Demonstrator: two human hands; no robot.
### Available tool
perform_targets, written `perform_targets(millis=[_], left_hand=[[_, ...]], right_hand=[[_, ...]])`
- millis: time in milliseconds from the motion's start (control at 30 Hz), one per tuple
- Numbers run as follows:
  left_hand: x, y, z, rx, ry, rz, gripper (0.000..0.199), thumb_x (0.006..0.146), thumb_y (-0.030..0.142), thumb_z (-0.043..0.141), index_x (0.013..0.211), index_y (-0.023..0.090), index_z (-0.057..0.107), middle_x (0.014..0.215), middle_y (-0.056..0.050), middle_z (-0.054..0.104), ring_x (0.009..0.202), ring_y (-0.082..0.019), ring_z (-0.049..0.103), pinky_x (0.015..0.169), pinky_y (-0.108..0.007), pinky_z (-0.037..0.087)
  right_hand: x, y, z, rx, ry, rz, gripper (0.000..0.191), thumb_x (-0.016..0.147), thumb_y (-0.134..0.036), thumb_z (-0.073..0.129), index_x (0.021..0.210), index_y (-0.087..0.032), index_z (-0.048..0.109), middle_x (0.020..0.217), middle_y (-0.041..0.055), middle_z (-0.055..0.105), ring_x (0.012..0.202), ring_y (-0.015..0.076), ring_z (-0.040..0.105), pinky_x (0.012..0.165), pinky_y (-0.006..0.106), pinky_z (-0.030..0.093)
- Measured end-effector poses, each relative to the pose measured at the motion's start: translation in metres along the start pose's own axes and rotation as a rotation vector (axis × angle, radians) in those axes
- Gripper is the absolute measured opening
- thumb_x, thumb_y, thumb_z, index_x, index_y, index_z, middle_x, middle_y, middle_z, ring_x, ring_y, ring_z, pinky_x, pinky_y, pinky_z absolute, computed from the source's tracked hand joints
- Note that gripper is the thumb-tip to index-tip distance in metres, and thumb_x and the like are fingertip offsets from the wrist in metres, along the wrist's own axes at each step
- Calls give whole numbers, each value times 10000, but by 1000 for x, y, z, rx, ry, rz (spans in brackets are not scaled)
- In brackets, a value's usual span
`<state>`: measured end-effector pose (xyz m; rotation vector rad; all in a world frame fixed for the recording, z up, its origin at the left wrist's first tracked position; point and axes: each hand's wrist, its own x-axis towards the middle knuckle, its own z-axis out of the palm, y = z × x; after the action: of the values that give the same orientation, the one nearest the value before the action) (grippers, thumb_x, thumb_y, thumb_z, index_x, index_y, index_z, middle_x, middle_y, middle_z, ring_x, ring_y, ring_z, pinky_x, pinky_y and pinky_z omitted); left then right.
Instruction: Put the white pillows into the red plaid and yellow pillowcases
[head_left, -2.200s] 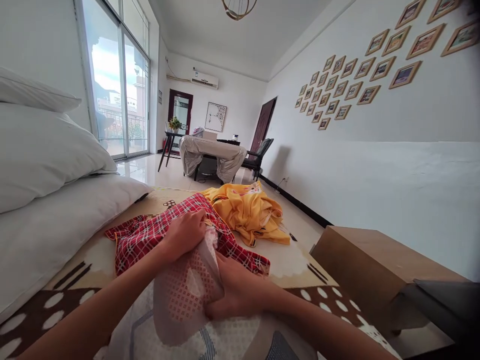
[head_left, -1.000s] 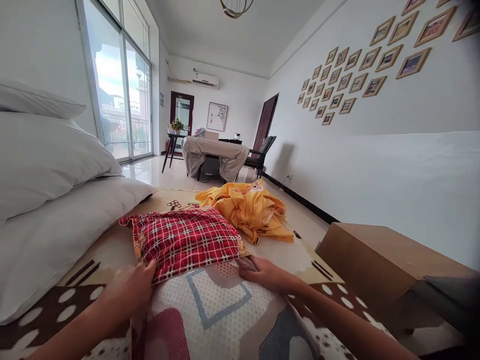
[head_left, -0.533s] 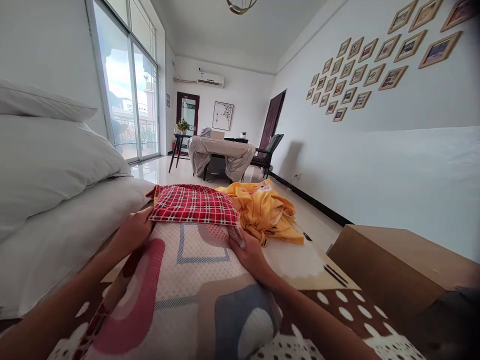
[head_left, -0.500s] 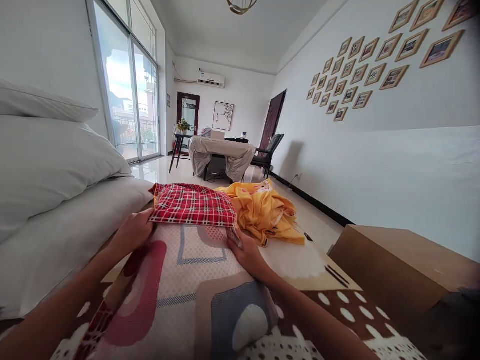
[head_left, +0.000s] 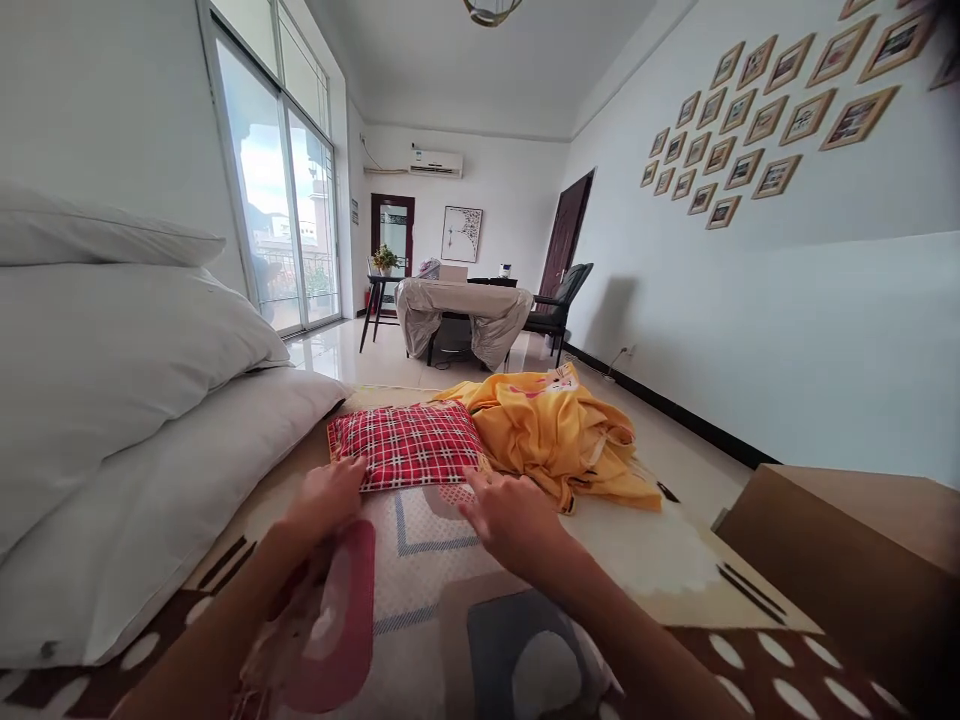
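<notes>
A patterned cloth (head_left: 412, 560) lies lengthwise before me, with blue, pink and grey shapes on a pale ground. Its far end is folded back toward me as a red plaid flap (head_left: 412, 440). My left hand (head_left: 330, 500) rests at the flap's near left corner, fingers outstretched. At the near right corner lies my right hand (head_left: 506, 505), its fingers spread against the flap's edge. Neither hand grips the cloth. A crumpled yellow cloth (head_left: 555, 430) lies beyond my right hand, touching the flap's right side.
White pillows (head_left: 150, 400) are stacked along the left. A cardboard box (head_left: 847, 540) stands at the right. Underneath the cloths is a cream and brown spotted cover (head_left: 637, 560). Farther off are a draped table (head_left: 465, 300) and a black chair (head_left: 559, 305).
The plaid flap has come down toward me and lies flatter. Both hands have let go of its corners and opened on top of it. My view has shifted slightly left.
</notes>
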<state>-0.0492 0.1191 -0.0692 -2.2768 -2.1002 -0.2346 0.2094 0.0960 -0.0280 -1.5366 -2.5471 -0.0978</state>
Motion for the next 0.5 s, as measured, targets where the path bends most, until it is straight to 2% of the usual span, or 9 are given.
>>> perform_targets(millis=[67,100,167,267,333,367,433,500], left_hand=[[5,13,1,-40,45,67,280,824,106,398,1032,174,573,1068,-111,654,962,-244,641,795,-332,471],[6,18,4,-64,62,94,253,841,125,402,1023,184,568,1085,-95,645,986,-229,628,823,-319,465],[5,22,16,-119,90,126,207,873,151,390,971,193,567,1060,-73,642,993,-205,609,856,-299,455],[2,19,32,-197,99,160,225,889,142,377,966,201,580,1025,-57,646,975,-192,601,856,-289,451],[2,15,37,-240,95,180,236,887,138,391,995,208,589,1032,-49,646,971,-189,599,853,-290,448],[2,14,38,-255,95,183,237,890,139,391,998,209,590,1028,-47,643,962,-188,597,848,-292,447],[3,12,37,-273,101,189,231,898,142,382,987,204,586,1009,-48,635,940,-186,593,835,-298,445],[3,12,34,-266,96,208,222,906,143,375,962,201,581,986,-45,627,918,-186,589,814,-300,444]], right_hand=[[-5,-23,-9,34,3,-48,489,935,-398,468,1336,-123,515,1021,213,672,933,335,642,803,466,456],[-7,-34,-7,57,0,-81,529,931,-423,476,1365,-121,490,1038,214,672,940,339,643,808,476,467],[-9,-51,11,99,-51,-174,608,896,-486,528,1387,-130,476,1085,211,669,956,349,647,816,492,494],[-10,-60,62,65,-129,-251,808,768,-609,637,1378,-98,497,1179,268,627,1071,459,595,836,585,504],[-13,-52,99,37,-75,-302,872,757,-587,655,1419,-62,437,1259,318,554,1159,527,509,860,665,469],[-17,-46,116,52,-28,-368,801,810,-508,629,1451,-90,392,1307,307,516,1188,520,487,867,673,467],[-28,-37,147,140,72,-522,644,898,-322,536,1496,-253,309,1392,205,461,1221,462,483,869,652,492],[-40,-38,174,265,127,-587,651,915,-275,499,1498,-390,234,1421,104,439,1219,432,495,863,665,500]])
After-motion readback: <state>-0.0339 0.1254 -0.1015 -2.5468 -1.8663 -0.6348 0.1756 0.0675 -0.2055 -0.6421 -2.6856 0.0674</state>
